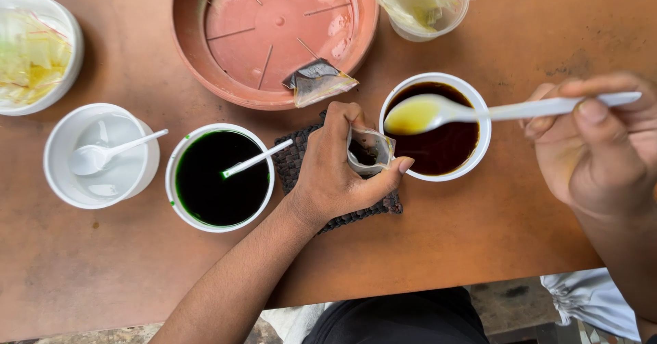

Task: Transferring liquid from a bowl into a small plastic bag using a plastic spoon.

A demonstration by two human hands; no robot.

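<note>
Bare forearms [239, 282], dark trousers [397, 320]

A small clear pouch [369, 151] with dark liquid stands open-mouthed, pinched upright, at nine o'clock of a white cup [436, 126] of dark brown liquid. A white plastic spoon [479, 110] lies level over that cup, bowl holding yellowish liquid, handle toward three o'clock.
</note>
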